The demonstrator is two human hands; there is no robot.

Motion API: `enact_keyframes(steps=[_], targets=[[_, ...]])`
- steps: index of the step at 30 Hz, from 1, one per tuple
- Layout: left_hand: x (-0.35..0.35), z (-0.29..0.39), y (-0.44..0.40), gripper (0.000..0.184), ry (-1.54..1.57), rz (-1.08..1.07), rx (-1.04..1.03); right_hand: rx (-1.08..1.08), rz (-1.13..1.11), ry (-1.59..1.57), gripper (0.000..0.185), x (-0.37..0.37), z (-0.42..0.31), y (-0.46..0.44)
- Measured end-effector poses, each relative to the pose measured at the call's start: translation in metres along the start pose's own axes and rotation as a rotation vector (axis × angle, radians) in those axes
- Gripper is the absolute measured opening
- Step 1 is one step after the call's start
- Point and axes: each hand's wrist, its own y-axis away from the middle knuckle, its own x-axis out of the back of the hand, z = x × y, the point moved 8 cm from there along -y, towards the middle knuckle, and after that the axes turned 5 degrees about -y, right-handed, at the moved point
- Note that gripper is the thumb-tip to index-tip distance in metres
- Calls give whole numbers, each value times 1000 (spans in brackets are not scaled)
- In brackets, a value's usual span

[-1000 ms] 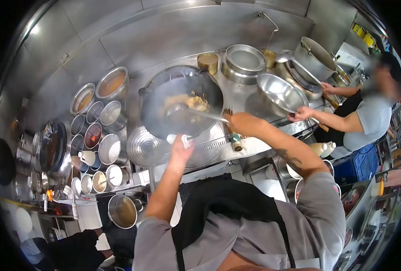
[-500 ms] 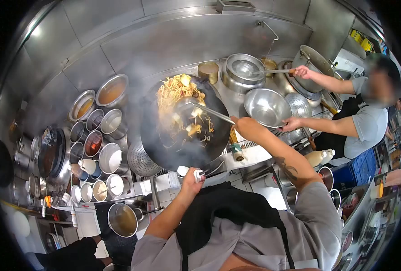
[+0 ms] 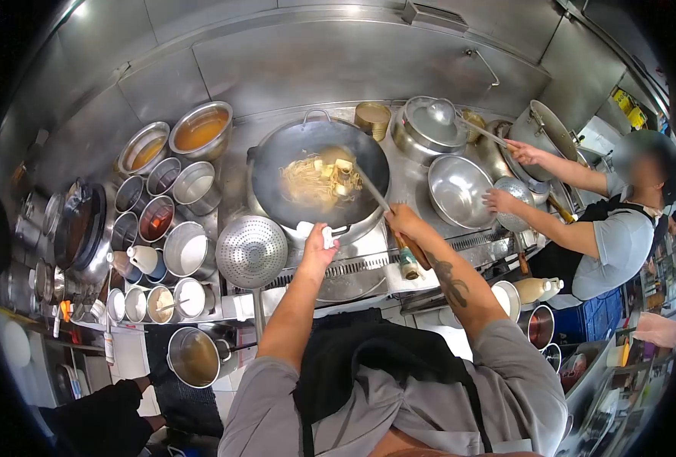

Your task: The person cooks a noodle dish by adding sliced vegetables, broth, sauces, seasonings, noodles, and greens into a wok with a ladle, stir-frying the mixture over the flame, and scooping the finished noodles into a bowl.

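My left hand is closed around the near handle of the wok, with a folded white cloth between. Noodles with pale yellow chunks lie in the middle of the wok under light steam. My right hand is wrapped round the long handle of a ladle. Its head is down among the noodles at their right side, partly hidden. Just below my right hand, a brush-like tool with a green band rests on the counter's front edge.
A perforated strainer lies left of the wok. Several pots and sauce containers crowd the left. To the right are a steel bowl, a pot and a co-worker holding a ladle. A saucepan stands lower left.
The wok, tilted up before, now sits level on the stove. The noodles have gone from its far side to the middle. The co-worker's ladle has lifted, and their other hand has left the bowl's rim.
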Motion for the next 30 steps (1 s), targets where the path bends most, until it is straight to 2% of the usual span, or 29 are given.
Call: enact_keyframes(steps=[3, 6, 7, 10, 12, 16, 18, 20, 21, 23, 24, 26, 27, 30], targets=[[-21, 12, 40, 16, 37, 44, -21, -103, -162, -295, 17, 3, -28, 20], [-12, 5, 26, 12, 13, 41, 9, 94, 55, -50, 18, 16, -23, -30], [-6, 1, 16, 12, 16, 27, 16, 68, 97, -7, 18, 17, -44, -27], [-7, -1, 7, 10, 17, 21, 35, 61, 59, -26, 19, -18, -67, -51], [-5, -4, 6, 9, 19, 28, 83, 112, -7, -8, 25, -49, -75, -49], [-8, 0, 9, 6, -7, 26, 110, 699, -156, 298, 28, -39, -86, 30], [-7, 2, 6, 3, 32, 27, 102, 738, -149, 582, 35, 1, -46, 38], [-1, -1, 7, 3, 22, 28, 48, 492, -28, 1092, 41, 45, -55, 51], [-13, 0, 24, 3, 46, -14, -5, 563, 9, 1083, 39, 52, -69, 70], [-52, -6, 92, 5, 42, 36, 49, 712, 110, 1066, 36, 64, -106, 95], [-61, -12, 117, 7, 31, 67, 80, 710, 77, 970, 36, 67, -112, 105], [-60, -23, 118, 10, 34, 62, 55, 702, -3, 782, 36, 68, -117, 128], [-54, -22, 106, 10, 51, 83, 48, 711, -109, 611, 32, 67, -121, 136], [-57, -11, 102, 12, 63, 94, 21, 748, -394, 443, 30, 60, -113, 154]])
